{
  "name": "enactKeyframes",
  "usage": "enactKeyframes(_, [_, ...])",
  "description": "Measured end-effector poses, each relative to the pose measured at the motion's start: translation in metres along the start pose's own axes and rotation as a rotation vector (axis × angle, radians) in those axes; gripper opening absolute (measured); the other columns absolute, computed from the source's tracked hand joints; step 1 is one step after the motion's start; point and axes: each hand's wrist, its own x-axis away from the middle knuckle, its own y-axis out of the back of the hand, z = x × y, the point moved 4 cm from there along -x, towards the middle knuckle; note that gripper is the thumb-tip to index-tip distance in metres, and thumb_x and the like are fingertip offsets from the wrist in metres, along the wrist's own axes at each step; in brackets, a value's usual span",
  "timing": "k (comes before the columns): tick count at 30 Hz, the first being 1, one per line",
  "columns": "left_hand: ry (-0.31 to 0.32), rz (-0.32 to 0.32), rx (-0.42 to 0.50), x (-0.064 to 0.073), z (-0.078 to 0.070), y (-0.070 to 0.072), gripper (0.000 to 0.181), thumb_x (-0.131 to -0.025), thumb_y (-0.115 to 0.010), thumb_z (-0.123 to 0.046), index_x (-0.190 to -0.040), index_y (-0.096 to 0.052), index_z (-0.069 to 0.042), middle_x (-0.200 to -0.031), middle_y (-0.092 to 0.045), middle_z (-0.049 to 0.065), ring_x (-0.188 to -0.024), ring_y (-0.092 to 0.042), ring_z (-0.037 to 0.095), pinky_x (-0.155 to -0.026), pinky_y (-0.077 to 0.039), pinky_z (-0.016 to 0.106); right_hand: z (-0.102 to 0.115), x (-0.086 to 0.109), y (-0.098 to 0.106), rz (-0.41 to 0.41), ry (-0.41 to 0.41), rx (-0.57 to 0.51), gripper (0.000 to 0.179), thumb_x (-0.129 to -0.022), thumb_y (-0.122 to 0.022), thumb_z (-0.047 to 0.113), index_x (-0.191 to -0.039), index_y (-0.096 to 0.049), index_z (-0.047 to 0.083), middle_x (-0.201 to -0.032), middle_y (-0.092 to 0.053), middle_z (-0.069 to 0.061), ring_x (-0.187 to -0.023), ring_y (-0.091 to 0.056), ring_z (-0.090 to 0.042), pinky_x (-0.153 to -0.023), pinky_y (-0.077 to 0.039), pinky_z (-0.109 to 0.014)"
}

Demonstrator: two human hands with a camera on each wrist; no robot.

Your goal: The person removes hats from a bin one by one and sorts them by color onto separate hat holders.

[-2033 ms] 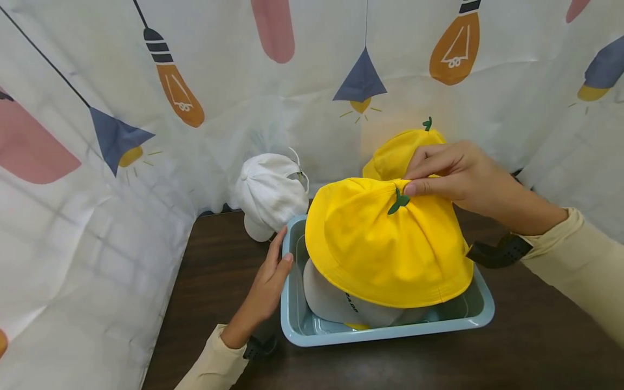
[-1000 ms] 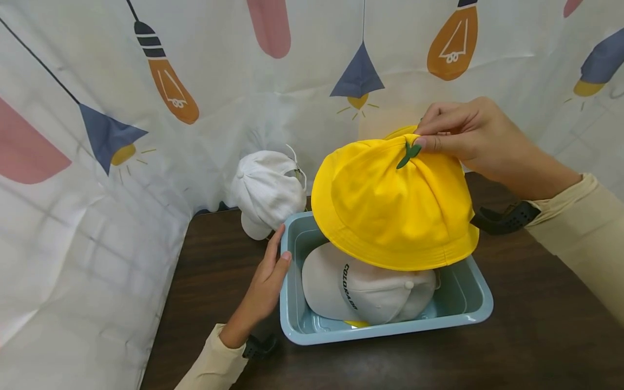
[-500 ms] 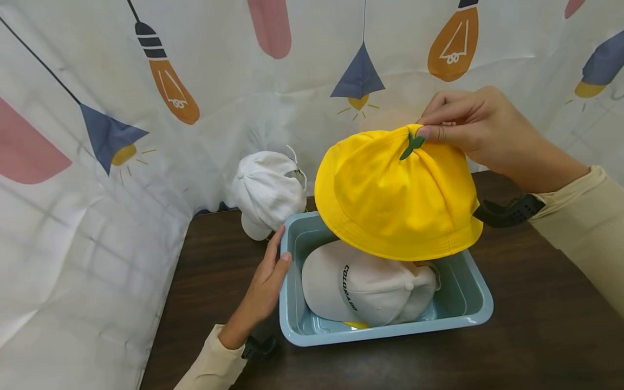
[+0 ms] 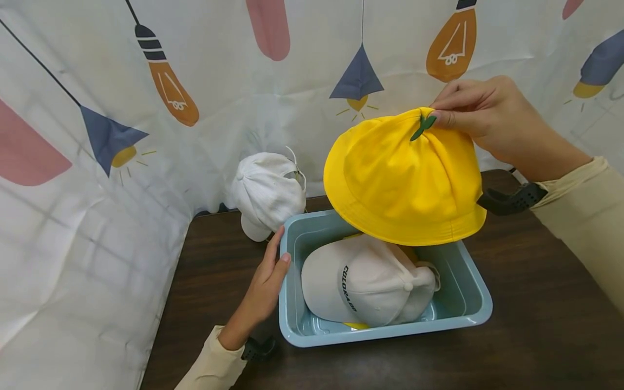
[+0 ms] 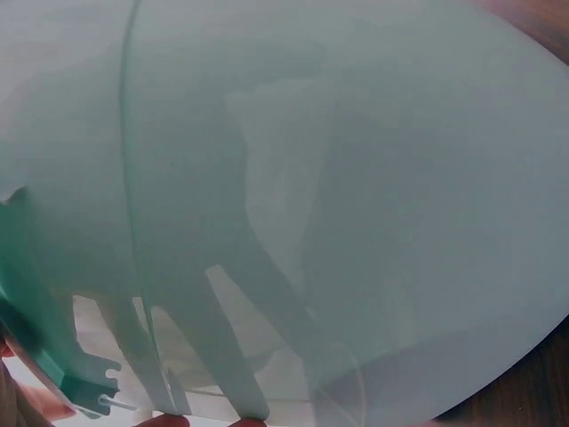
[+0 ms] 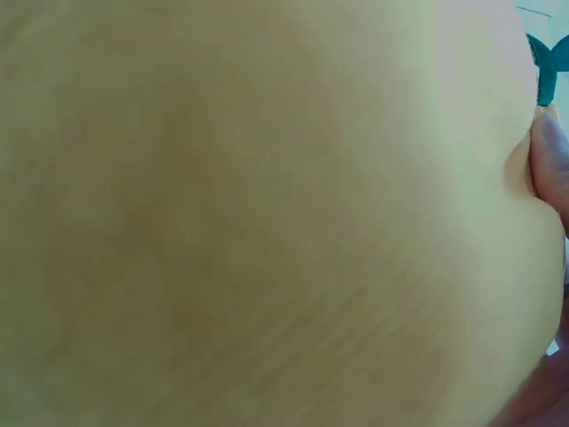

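Note:
My right hand (image 4: pixel 502 122) pinches the crown of a yellow bucket hat (image 4: pixel 402 181) beside its green leaf tip, holding it above the back of a pale blue basin (image 4: pixel 285 309). In the right wrist view the blurred hat (image 6: pixel 267 213) fills most of the picture, with the thumb (image 6: pixel 551 156) at the right edge. My left hand (image 4: pixel 263 284) lies against the basin's left side, fingers fairly straight. Inside the basin lies a white cap (image 4: pixel 375 279) lettered "COLORADO", with bits of yellow cloth (image 4: pixel 357 326) showing around it. The basin wall (image 5: pixel 427 222) fills the left wrist view.
A second white cap (image 4: pixel 268 189) sits behind the basin's left back corner, close to the printed curtain (image 4: pixel 302 119). The dark wooden table (image 4: pixel 214 271) extends on both sides of the basin. Curtain also hangs along the left.
My right hand has raised the yellow bucket hat up and slightly right, uncovering the lettered white cap. Another yellow hat, seen behind earlier, is now hidden. The left hand stays at the basin.

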Motion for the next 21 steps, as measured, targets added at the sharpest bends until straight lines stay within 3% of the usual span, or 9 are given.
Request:
enactKeyframes(15, [-0.008, -0.005, 0.002, 0.000, -0.001, 0.000, 0.059, -0.112, -0.036, -0.028, -0.165, -0.010, -0.026, -0.167, -0.023, 0.009, -0.147, -0.036, 0.038, -0.110, -0.039, 0.066, -0.013, -0.006, 0.017, -0.064, 0.063, -0.321, 0.028, -0.094, -0.065, -0.006, -0.117, -0.064, -0.022, -0.106, -0.060, -0.021, -0.091, -0.052, -0.029, -0.078, -0.058, -0.018])
enactKeyframes(21, [-0.012, -0.007, 0.004, 0.000, -0.001, 0.000, 0.059, -0.112, -0.036, -0.028, -0.165, -0.010, -0.026, -0.167, -0.024, 0.009, -0.147, -0.036, 0.038, -0.110, -0.039, 0.066, -0.012, -0.009, 0.023, -0.099, 0.094, -0.364, 0.029, -0.094, -0.065, -0.007, -0.117, -0.063, -0.024, -0.105, -0.059, -0.020, -0.095, -0.049, -0.028, -0.077, -0.059, -0.019])
